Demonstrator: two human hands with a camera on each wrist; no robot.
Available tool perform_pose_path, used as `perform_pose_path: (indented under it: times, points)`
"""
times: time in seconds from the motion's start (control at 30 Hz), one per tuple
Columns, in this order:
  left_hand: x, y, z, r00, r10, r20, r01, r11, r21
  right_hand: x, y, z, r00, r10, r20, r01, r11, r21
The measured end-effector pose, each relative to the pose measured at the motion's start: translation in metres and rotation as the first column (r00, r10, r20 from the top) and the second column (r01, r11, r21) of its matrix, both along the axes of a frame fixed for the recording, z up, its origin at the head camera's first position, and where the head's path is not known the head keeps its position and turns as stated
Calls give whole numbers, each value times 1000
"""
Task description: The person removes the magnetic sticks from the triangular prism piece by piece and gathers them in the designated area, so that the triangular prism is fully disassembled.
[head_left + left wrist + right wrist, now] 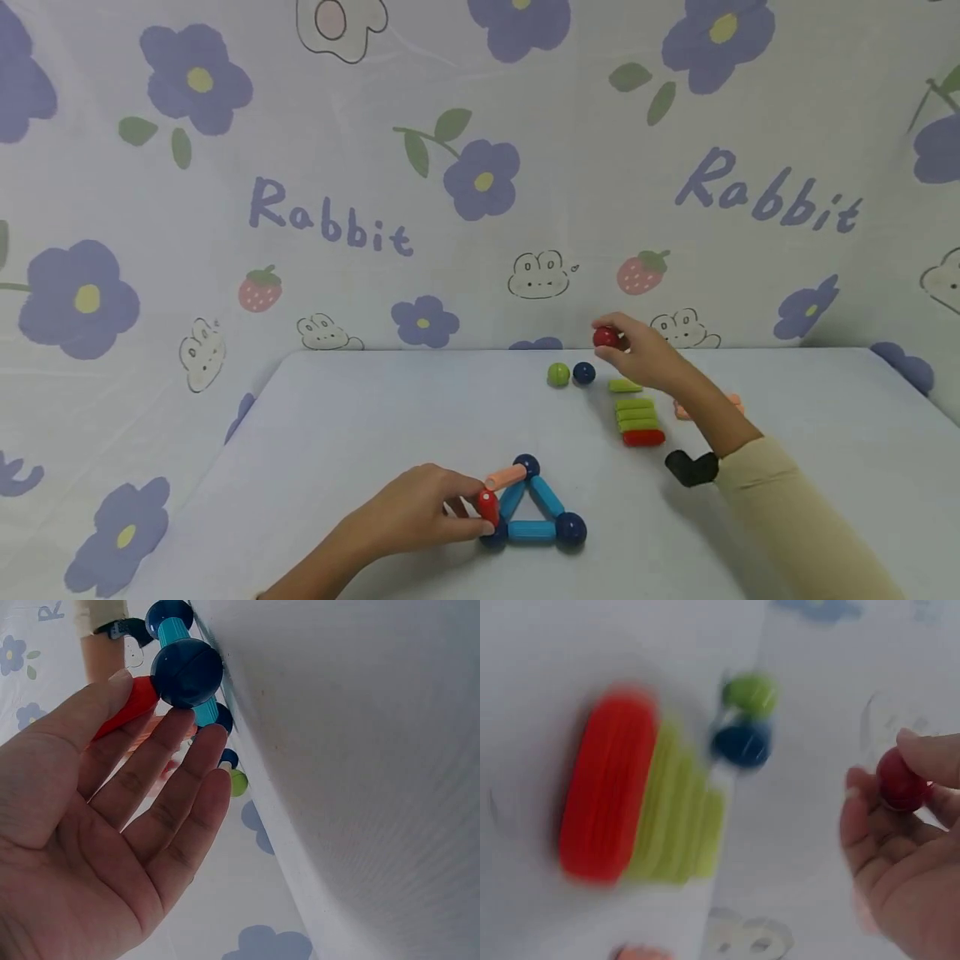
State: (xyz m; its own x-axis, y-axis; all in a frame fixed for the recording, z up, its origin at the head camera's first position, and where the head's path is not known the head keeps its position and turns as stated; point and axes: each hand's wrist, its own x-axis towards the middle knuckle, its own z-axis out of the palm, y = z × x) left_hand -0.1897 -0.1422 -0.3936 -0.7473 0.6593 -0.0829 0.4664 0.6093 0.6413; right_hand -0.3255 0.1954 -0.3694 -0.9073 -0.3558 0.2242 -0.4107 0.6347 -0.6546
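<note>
Ball (606, 337), red, is held btwn thumb and fingers of the R hand (641, 357), at approx 1 o'clock from the blue triangle (532, 531). By the L hand (420, 510) a red stick (489, 505) is pinched, its lower end at the triangle's 8 o'clock ball (497, 540). From the 12 o'clock ball (527, 465) a peach stick (506, 477) is tilted up, its free end just beside the red stick's top; whether the two touch can't be told.

Step in hand is judged to be fetching the red ball as a joint for those free ends. The red stick should be steadied low, so its top is left bare. The ball is best carried toward 7 o'clock, well above the loose blue ball (584, 372) & green ball (558, 375), then lowered from above; if swept in sideways, the peach stick could be knocked loose. Contact should be made gently, w/ the ball's underside left uncovered. L-hand support shouldn't be withdrawn until both ends are seated. Green sticks (636, 414) at 2 o'clock can be left for now.
</note>
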Motion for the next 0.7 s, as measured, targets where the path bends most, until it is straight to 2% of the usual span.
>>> perform_pose_path:
  times: [0.1,0.23,0.47,0.7]
  points:
    - [0,-2,0,1000,3,0,-3,1000,-1,-20,15,-13,995,-43,87,36,996,81]
    - [0,-2,0,1000,5,7,-5,1000,1,-31,21,-28,982,-58,178,35,990,134]
    - [0,-1,1,1000,11,21,-11,1000,-3,-35,19,-38,980,-56,191,26,988,154]
    - [0,0,3,999,15,30,-15,1000,-3,-35,14,-38,973,-119,197,84,980,179]
